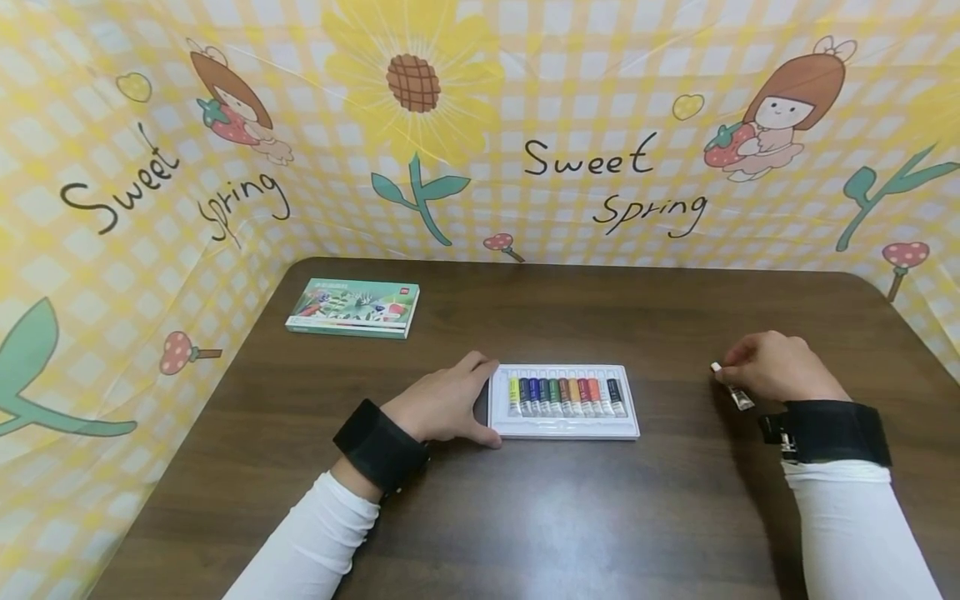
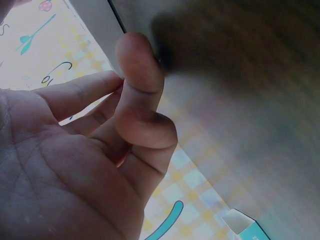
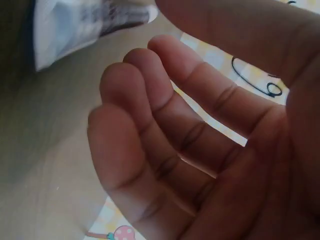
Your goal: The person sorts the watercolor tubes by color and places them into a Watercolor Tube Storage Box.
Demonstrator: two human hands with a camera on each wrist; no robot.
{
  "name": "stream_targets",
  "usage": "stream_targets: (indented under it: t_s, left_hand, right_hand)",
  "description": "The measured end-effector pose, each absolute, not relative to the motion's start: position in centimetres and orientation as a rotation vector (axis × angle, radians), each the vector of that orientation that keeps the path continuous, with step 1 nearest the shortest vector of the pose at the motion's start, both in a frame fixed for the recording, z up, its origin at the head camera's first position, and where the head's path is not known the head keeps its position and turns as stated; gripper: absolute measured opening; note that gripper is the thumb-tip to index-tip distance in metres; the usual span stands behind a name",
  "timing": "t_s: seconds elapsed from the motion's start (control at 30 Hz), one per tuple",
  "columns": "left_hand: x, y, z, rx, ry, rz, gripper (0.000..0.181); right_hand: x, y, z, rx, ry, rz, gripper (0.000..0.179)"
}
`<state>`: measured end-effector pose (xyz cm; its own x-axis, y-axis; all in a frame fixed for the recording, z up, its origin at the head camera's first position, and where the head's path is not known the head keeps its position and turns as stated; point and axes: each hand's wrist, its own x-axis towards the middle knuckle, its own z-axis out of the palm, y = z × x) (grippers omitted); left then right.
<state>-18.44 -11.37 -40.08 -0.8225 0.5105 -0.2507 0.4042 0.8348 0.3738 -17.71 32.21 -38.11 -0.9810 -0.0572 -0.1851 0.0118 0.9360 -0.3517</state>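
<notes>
A white tray (image 1: pixel 562 427) lies on the dark wooden table, holding a row of several small paint tubes (image 1: pixel 564 398) in different colours. At the tray's left end is my left hand (image 1: pixel 442 402), its thumb by the near corner and fingers by the far corner, steadying it. In the left wrist view those fingers (image 2: pixel 142 132) are bent. Off to the right, my right hand (image 1: pixel 780 368) pinches a single paint tube (image 1: pixel 741 400) near its white cap. The right wrist view shows the blurred tube (image 3: pixel 75 30) by the thumb, with the other fingers loosely bent; the exact contact is hidden.
A green illustrated paint box (image 1: pixel 352 308) lies at the table's back left. Yellow checked cloth (image 1: pixel 450 208) with printed flowers and lettering stands along the back and left side of the table (image 1: pixel 562 517).
</notes>
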Motion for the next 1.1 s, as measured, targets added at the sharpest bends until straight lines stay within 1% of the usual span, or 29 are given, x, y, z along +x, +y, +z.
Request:
stream_targets:
  t_s: [0.43,1.1]
  left_hand:
    - [-18.34,-11.61,-40.13,0.7,2.677,0.453,0.106]
    - [-18.43,-11.49,-40.05,0.685,2.667,0.44,0.106]
  right_hand:
    - [-17.77,31.91,-38.5,0.02,2.805,-0.604,0.025]
    - [-17.89,31.65,-38.51,0.008,2.861,-0.559,0.026]
